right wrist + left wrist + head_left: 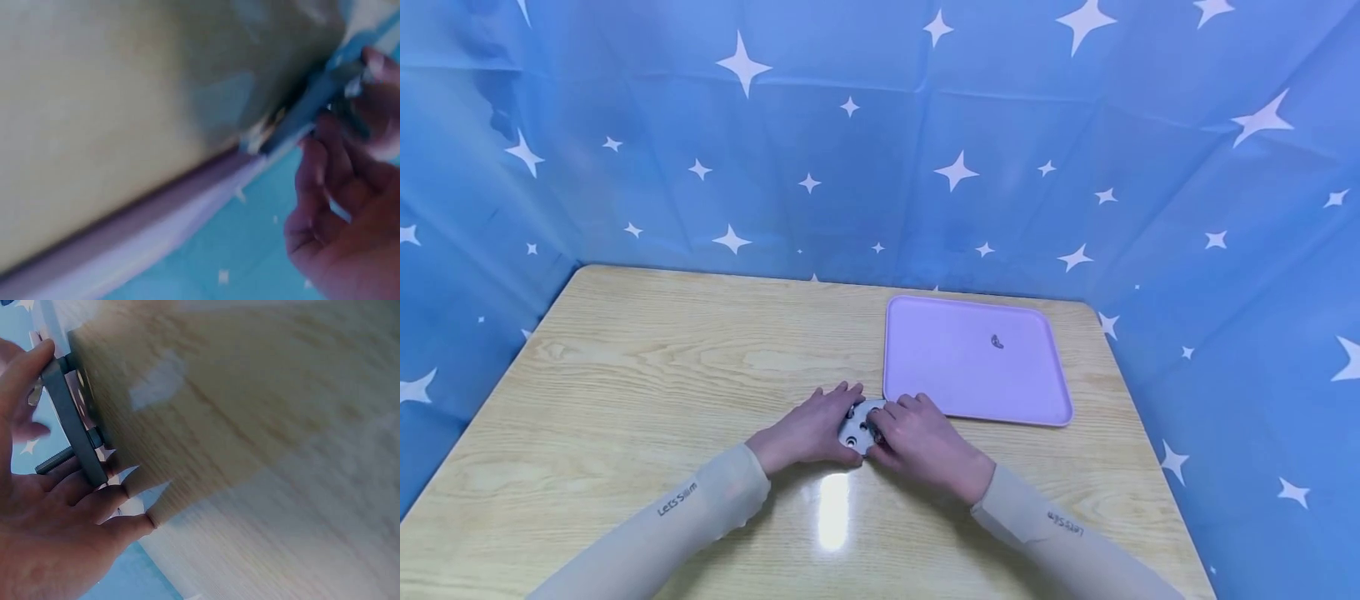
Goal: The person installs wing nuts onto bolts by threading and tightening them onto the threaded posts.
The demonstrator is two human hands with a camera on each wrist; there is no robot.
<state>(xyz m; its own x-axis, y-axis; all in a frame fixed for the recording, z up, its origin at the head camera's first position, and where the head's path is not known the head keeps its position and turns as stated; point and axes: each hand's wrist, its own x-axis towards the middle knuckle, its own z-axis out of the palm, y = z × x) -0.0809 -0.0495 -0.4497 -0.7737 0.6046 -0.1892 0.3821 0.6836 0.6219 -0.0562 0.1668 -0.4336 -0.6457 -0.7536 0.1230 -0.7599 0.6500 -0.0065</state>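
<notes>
A grey metal plate (856,427) with round holes stands on short feet on the table, flat and slightly raised. My left hand (820,425) grips it at the left, thumb at the near edge and fingers at the far side. In the left wrist view a threaded bolt (55,460) sticks up from the plate's upper face. My right hand (920,437) is over the plate's right part, fingers curled and pinching a small dark metal part (877,435). The fingers mostly cover that part, and the right wrist view is blurred, so its kind is unclear.
Behind and right of the hands lies a purple tray (947,358), its near left corner close to the plate. In it rests a small dark metal piece (997,342). The wooden table (662,358) is bordered by a blue star-patterned cloth (880,133).
</notes>
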